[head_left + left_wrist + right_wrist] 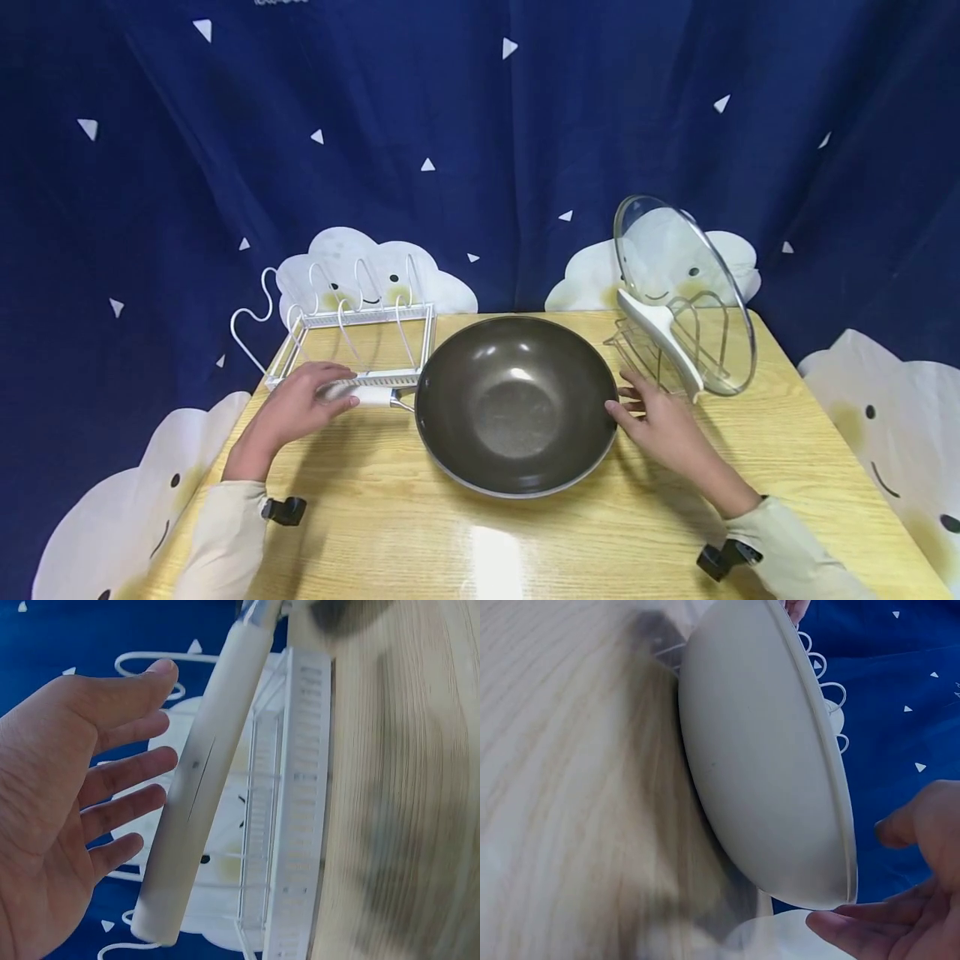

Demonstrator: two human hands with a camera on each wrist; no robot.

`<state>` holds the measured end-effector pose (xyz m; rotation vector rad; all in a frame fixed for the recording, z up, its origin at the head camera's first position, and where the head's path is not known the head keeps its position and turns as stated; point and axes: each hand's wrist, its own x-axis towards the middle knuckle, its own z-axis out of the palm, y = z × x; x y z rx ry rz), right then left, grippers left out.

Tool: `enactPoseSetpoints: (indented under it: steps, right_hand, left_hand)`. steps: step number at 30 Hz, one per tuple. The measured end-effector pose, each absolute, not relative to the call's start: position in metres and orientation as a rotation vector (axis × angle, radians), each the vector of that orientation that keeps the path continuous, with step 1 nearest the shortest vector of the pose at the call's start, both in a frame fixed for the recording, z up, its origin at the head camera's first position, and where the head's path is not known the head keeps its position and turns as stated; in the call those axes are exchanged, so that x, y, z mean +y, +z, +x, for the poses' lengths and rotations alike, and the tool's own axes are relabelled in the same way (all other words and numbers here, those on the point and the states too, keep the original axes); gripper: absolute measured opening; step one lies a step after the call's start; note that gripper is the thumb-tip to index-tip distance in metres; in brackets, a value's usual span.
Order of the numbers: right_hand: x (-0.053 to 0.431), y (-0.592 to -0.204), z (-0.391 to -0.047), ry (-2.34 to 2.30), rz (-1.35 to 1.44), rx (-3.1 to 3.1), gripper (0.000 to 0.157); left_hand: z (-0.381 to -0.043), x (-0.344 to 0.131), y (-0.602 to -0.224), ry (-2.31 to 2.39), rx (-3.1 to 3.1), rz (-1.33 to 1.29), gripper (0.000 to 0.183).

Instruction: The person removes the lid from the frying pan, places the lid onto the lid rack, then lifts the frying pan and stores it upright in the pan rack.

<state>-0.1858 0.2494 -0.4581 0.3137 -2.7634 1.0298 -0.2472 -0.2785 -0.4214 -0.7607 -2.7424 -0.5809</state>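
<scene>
A wok [517, 408] with a dark inside and a pale outer wall [761, 750] sits mid-table. Its white handle [202, 780] points left. Beside that handle is my left hand [303, 404], thumb and fingers spread apart and not wrapped round it; in the left wrist view the fingertips come right up to its edge. My right hand [660, 425] is at the wok's right rim, its fingers loosely extended. In the right wrist view, one fingertip of the right hand [922, 877] lies close under the rim and the thumb stands away from the wall.
A white wire rack [352, 317] stands at the back left, behind the handle. At the back right a glass lid [678, 242] with a white handle leans in a metal wire stand [637, 354]. The wooden table [390, 533] ends at a blue curtain [480, 108].
</scene>
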Motion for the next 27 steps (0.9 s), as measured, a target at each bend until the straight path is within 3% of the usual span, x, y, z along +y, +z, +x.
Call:
enactPoseSetpoints:
  steps: [7, 27]
  right_hand:
    - [0.244, -0.464, -0.178, 1.097, 0.223, -2.81, 0.061]
    - [0.236, -0.466, -0.175, 1.08, 0.188, -2.807, 0.053]
  left_hand:
    - [-0.247, -0.292, -0.419, -0.518, -2.801, -0.772, 0.024]
    - [-0.257, -0.306, -0.419, -0.551, -2.875, -0.71, 0.026]
